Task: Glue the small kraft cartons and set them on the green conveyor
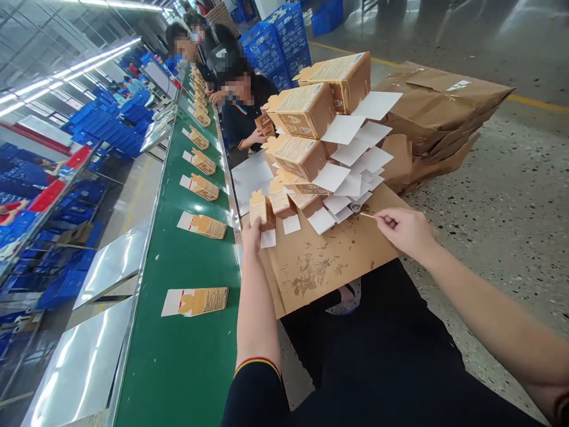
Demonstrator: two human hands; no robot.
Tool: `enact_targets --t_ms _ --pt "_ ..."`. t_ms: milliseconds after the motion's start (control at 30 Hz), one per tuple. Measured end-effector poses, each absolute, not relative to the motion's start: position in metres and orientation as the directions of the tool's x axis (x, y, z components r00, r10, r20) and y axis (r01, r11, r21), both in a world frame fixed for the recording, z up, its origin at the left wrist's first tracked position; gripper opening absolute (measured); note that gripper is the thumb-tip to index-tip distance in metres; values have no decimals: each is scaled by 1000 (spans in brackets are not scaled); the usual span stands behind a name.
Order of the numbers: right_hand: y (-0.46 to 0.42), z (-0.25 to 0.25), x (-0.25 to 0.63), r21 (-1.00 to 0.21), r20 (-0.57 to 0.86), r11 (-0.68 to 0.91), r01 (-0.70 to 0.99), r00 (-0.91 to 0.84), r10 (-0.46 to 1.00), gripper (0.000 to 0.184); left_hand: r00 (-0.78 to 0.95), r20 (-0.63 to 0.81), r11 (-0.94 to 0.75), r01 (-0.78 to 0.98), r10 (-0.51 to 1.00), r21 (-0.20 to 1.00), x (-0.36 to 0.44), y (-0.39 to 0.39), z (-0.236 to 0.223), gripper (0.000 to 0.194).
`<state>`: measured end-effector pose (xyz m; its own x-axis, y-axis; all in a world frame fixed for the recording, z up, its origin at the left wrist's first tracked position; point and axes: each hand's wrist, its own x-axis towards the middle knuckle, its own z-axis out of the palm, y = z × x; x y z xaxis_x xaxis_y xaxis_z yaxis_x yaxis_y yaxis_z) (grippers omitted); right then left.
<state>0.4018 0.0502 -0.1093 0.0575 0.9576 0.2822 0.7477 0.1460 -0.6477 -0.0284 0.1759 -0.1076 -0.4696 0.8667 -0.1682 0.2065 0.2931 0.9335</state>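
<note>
My left hand (252,232) grips a small brown carton (260,209) at the near left corner of a glue-stained cardboard sheet (324,261) lying across my lap. My right hand (405,230) pinches a thin stick (368,216) whose tip reaches toward a small round metal pot (355,207) on the sheet. Beyond them rises a leaning pile of folded brown cartons (302,112) with white flaps (351,151) fanned out to the right.
A green conveyor belt (178,356) runs along my left, carrying flat brown cartons (195,301) spaced down its length. Other people sit further along the belt. Brown paper bundles (440,112) lie on the floor at right; blue crates (280,41) stand behind.
</note>
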Motion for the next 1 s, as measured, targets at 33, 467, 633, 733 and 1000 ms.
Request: enact_targets --t_ms 33,467,633,733,1000 --pt "62 -108 404 -609 271 146 780 32 962 22 -489 -169 296 194 855 935 -35 158 -110 45" --pt "78 -111 396 -604 217 201 771 -84 972 18 -303 -226 146 -266 926 953 4 -15 -125 79" --pt "6 -139 316 -794 276 419 441 -351 894 24 -271 -243 197 -187 931 963 21 5 -127 82" --pt "-2 -158 277 -780 336 498 380 -417 845 27 -268 -246 218 -130 932 967 22 11 -131 83" --pt "20 -168 280 -735 338 526 428 -442 831 31 -327 -120 120 -21 937 993 42 11 -143 85"
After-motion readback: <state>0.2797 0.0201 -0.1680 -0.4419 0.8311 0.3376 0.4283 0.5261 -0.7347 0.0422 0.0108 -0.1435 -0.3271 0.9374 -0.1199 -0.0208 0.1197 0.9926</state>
